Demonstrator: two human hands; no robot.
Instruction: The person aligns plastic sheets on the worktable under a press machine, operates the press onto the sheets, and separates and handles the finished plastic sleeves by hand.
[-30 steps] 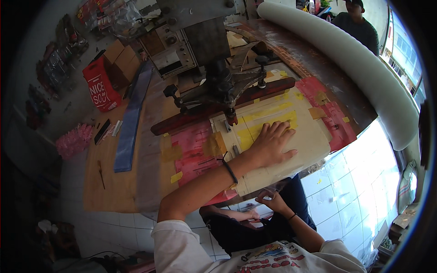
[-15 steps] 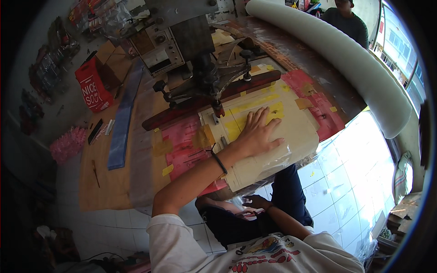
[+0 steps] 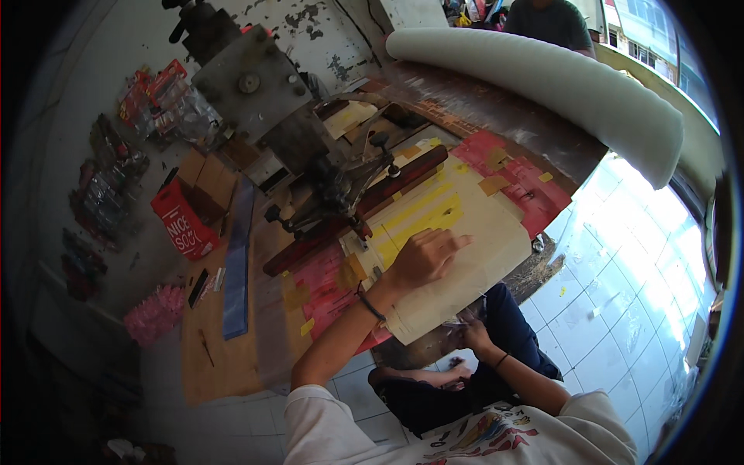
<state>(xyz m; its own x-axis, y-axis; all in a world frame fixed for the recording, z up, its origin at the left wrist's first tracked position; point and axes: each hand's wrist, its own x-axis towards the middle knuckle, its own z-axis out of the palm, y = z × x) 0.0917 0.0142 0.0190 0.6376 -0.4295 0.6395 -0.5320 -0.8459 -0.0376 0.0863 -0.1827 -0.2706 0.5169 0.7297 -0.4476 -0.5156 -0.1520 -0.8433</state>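
Note:
My left hand (image 3: pixel 426 257) is over the large cream board (image 3: pixel 488 256), its fingers bent inward and the palm hidden. I cannot make out anything in it. Yellow strips (image 3: pixel 422 215) lie on the board just beyond the knuckles. Below the board's near edge, my right hand (image 3: pixel 476 338) is closed by my lap, with what looks like clear plastic (image 3: pixel 467 316) at its fingertips. A dark press head (image 3: pixel 322 174) with a spread of metal arms stands past the board, carrying a long dark red bar (image 3: pixel 403 178).
Red taped sheets (image 3: pixel 531 190) flank the board. A long blue strip (image 3: pixel 238 271), a red bag (image 3: pixel 183 221) and a cardboard box (image 3: pixel 205 186) are on the left. Behind, a thick white roll (image 3: pixel 542 85) lies along the table, with a person (image 3: pixel 550 27) beyond it.
My left hand has gone from spread flat on the board to curled, pulling toward me. My right hand has risen from my lap to the board's near edge. The view has shifted.

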